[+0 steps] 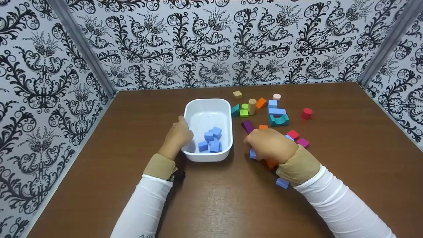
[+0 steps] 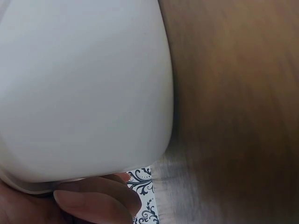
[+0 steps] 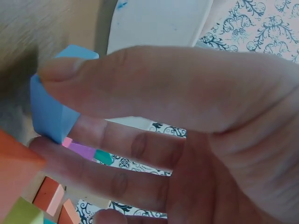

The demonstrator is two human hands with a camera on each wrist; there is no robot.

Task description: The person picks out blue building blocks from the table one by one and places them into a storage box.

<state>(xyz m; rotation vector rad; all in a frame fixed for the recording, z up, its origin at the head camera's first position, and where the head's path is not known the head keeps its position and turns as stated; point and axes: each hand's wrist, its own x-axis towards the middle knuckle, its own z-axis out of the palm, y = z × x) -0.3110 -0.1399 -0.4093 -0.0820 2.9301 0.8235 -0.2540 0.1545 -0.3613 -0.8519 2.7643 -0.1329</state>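
My left hand [image 1: 176,137] grips the left rim of a white plastic tub [image 1: 207,158]; in the left wrist view its fingers curl at the edge below the tub's smooth outer wall [image 2: 88,102]. Several blue blocks [image 1: 214,146] lie in the tub's near half. To the right of the tub, my right hand [image 1: 271,145] reaches down among loose blocks. The right wrist view shows a blue block [image 3: 49,109] pinched between its thumb and fingers. An orange block [image 3: 16,158] is close beside those fingertips. The right hand hides part of the pile beneath it.
Behind the right hand stand a teal arch [image 1: 279,121], a blue bar [image 1: 277,111], a tan cylinder [image 1: 251,106] and green blocks [image 1: 244,113]. A red cylinder [image 1: 306,113] stands farther right. One blue block [image 1: 282,183] lies below the right wrist. Patterned walls [image 1: 214,43] enclose the brown table [image 1: 138,112].
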